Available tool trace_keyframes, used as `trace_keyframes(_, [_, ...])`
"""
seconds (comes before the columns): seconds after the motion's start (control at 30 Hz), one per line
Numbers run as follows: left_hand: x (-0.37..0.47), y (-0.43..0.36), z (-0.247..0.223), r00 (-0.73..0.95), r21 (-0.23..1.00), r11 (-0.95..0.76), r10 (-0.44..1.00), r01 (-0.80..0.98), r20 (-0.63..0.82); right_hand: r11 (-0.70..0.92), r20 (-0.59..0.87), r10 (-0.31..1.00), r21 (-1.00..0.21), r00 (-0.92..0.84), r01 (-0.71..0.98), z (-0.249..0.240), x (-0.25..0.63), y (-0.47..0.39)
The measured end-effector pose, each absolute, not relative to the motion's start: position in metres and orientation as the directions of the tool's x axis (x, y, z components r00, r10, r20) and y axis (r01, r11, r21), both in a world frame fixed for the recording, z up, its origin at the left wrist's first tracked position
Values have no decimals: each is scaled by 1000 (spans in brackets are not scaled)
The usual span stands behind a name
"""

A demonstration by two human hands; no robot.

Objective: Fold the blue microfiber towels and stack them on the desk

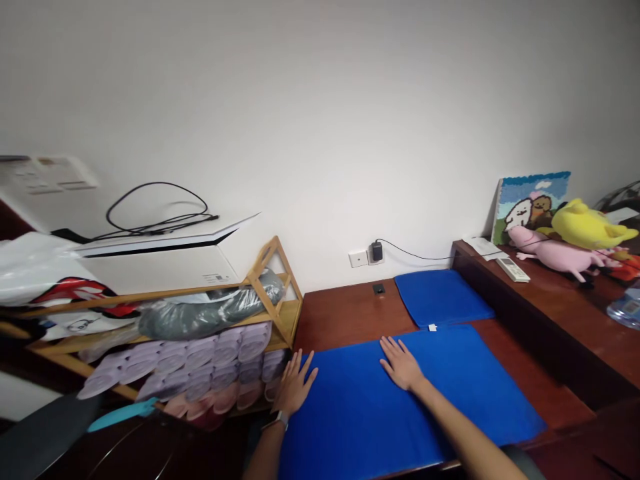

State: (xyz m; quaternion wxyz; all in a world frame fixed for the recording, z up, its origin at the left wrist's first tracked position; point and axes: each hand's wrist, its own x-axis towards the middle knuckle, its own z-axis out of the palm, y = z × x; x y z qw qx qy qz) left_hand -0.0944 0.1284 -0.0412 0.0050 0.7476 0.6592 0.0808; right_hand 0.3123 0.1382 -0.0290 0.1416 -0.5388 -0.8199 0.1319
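A large blue mat [360, 413] lies flat on the reddish-brown desk [345, 313]. My left hand [295, 385] rests at the mat's left edge, fingers spread, holding nothing. Flat on the mat near its back edge is my right hand [401, 364], its fingers stretched out and nothing in it. Behind the large mat and to the right lies a smaller blue mat [443, 297], with a small white tag [433, 328] between the two.
At left, a wooden rack [283, 320] holds lilac slippers [220, 350], a bagged grey item [200, 317] and a white box [165, 267]. A black plug [377, 251] sits in the wall. On the right ledge are a remote [513, 269], plush toys [550, 252] and a picture [533, 200].
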Motion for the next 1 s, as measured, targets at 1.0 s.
trace_keyframes(1.0, [176,78,19,463,223,-535,832,815,304,-475,-81,838,-598,540,646,-57,620,195])
